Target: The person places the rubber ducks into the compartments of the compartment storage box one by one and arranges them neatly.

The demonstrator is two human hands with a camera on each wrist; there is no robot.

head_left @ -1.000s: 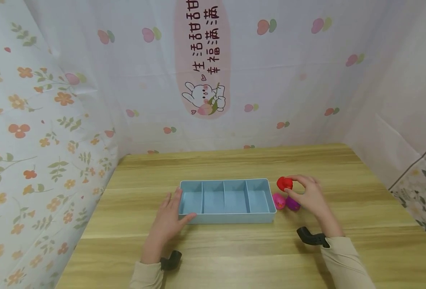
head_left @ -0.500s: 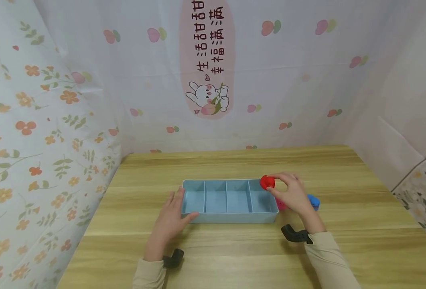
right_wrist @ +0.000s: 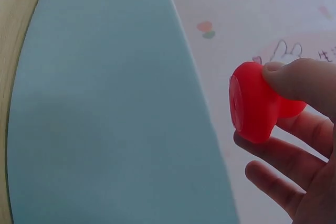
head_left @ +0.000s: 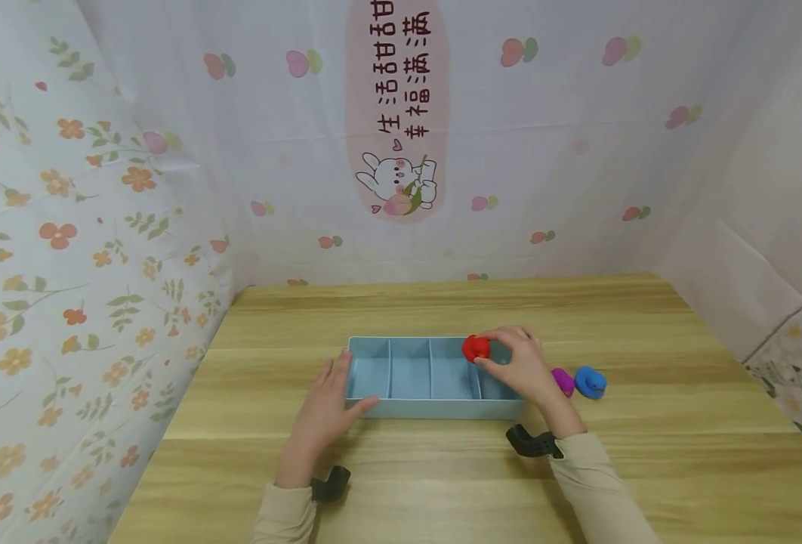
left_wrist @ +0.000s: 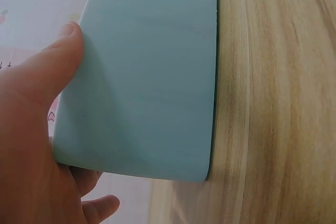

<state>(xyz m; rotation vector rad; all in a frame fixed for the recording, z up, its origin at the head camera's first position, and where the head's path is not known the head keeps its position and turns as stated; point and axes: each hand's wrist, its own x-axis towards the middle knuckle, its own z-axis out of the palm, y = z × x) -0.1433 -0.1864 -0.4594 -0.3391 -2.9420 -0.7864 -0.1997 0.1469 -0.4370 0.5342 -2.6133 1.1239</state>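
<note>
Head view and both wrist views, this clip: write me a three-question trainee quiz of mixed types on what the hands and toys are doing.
1. True or false: the right hand pinches the red toy above the blue tray.
2. Multiple choice: the left hand is A) lifting a toy, B) resting against the tray's left end, C) off the table.
3. Fill in: on the table right of the tray lie a purple toy and a ____ toy.

Key: 1 true; 2 B; 3 blue.

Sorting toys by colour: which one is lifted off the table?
The red toy, pinched in the right hand above the tray; purple and blue lie on the table.
</note>
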